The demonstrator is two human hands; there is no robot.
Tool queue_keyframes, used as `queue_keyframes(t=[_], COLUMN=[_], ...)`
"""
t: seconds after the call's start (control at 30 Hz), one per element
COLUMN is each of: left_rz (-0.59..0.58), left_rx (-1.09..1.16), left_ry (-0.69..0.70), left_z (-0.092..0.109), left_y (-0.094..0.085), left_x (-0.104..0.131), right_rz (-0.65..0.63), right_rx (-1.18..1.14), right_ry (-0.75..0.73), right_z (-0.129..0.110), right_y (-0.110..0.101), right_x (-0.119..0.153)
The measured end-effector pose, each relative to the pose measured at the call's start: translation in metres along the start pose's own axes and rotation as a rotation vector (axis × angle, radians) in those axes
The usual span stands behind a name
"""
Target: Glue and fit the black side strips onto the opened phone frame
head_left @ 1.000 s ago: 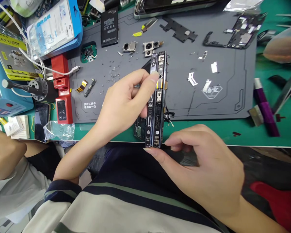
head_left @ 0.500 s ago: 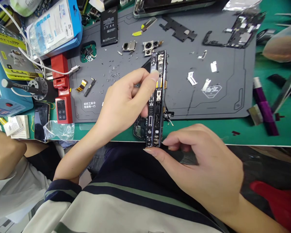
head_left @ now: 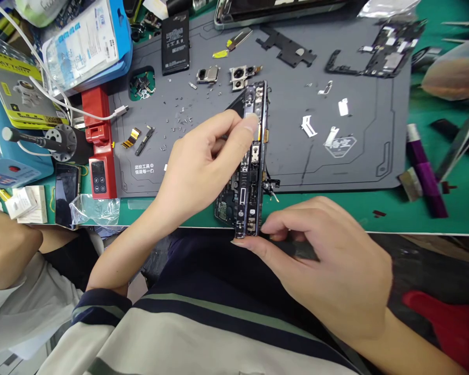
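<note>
A disassembled phone (head_left: 251, 192) with bared inner parts stands on edge near the front of the bench, its two narrow halves side by side like a folded foldable. Wrapped over its upper left part is my left hand (head_left: 203, 161), thumb pressed on top and fingers partly hidden behind. My right hand (head_left: 332, 271) pinches the near end, with the thumb under the bottom corner and the index finger against the right side. A small cable with a connector (head_left: 272, 184) sticks out to the right of the phone. Beyond it lies a camera module (head_left: 240, 75).
A grey work mat (head_left: 289, 156) bears tiny screws, a black battery (head_left: 175, 44), white metal brackets (head_left: 308, 126) and a black board assembly (head_left: 393, 49). A red device (head_left: 99, 166) stands left; a purple tool (head_left: 426, 172) and tweezers (head_left: 463, 140) lie right. Another person sits at left.
The view has shifted very slightly. Both hands keep their hold on the phone, which stays almost where it was.
</note>
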State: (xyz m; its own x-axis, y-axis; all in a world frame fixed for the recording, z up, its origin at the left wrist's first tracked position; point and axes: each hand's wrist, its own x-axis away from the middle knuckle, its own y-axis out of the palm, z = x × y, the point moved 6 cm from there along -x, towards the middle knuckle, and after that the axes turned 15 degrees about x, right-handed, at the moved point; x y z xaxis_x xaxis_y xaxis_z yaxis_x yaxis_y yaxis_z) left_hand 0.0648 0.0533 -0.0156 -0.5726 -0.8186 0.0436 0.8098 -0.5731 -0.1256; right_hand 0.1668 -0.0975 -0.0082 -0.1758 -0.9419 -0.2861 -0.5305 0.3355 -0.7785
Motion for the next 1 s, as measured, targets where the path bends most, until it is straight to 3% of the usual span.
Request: queue_keyframes(t=[1.0], left_rz=[0.058], left_rx=[-0.055], left_ry=[0.041], left_z=[0.0001], left_y=[0.0004], left_x=[0.0006], right_rz=[-0.046], right_rx=[-0.008], right_ry=[0.019], right_z=[0.0], right_y=[0.0019], right_x=[0.0057])
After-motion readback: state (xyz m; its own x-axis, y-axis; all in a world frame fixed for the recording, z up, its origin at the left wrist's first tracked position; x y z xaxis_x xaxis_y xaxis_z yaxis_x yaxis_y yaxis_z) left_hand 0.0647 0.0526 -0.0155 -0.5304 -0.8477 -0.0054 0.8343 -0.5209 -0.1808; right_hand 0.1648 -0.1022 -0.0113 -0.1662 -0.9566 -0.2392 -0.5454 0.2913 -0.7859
